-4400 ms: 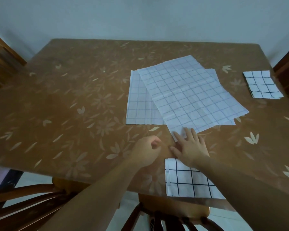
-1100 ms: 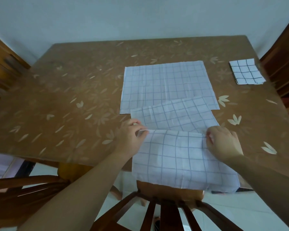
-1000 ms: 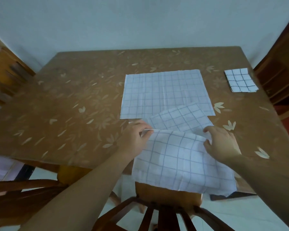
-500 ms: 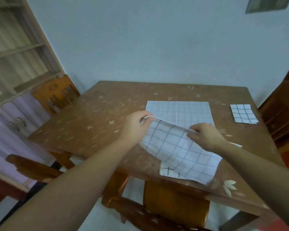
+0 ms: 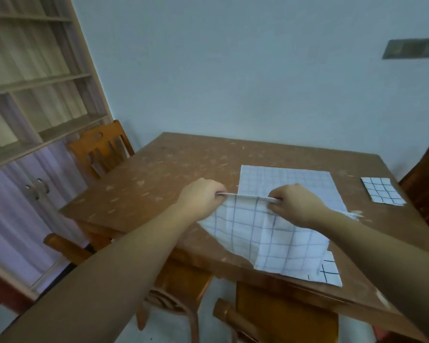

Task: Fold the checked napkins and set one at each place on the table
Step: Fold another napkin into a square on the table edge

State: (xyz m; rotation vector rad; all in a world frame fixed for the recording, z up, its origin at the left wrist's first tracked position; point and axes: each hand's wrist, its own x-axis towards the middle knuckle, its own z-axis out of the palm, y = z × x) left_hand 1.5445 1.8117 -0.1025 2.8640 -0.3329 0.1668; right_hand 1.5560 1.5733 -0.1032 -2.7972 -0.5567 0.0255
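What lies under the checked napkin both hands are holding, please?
Beneath the held napkin, a folded napkin with black lines peeks out lower right; its rest is covered.

Before us the held napkin (image 5: pixel 270 233) hung over the tabletop (image 5: pixel 171 169); the flat napkin (image 5: pixel 290 179) lay behind it, the folded napkin (image 5: pixel 382 191) far right.

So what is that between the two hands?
The top edge of a checked napkin, seen in the head view: the left hand and right hand each pinch one end, and the rest drapes onto the table.
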